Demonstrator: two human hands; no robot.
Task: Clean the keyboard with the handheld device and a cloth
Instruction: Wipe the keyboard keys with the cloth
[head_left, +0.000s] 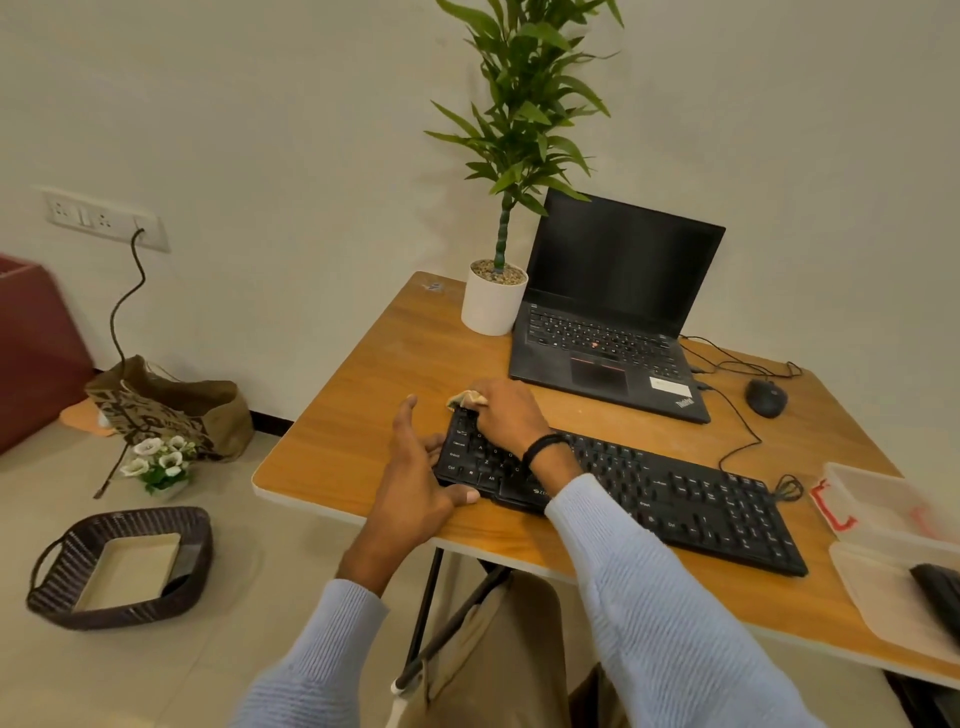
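A black keyboard (675, 499) lies slanted across the wooden table (363, 395). My right hand (506, 415) sits over the keyboard's far left corner and holds a small beige cloth (462, 399) bunched under its fingers. My left hand (415, 483) grips the keyboard's left end, thumb against the front edge and fingers at the left side. A dark handheld device (937, 592) lies partly in view in a clear tray at the right edge.
An open black laptop (613, 322), a potted plant (493, 304) and a wired mouse (766, 397) stand at the back of the table. Clear plastic trays (878, 504) sit at the right. On the floor are a woven basket (122, 566), a paper bag (171, 405) and flowers (158, 462).
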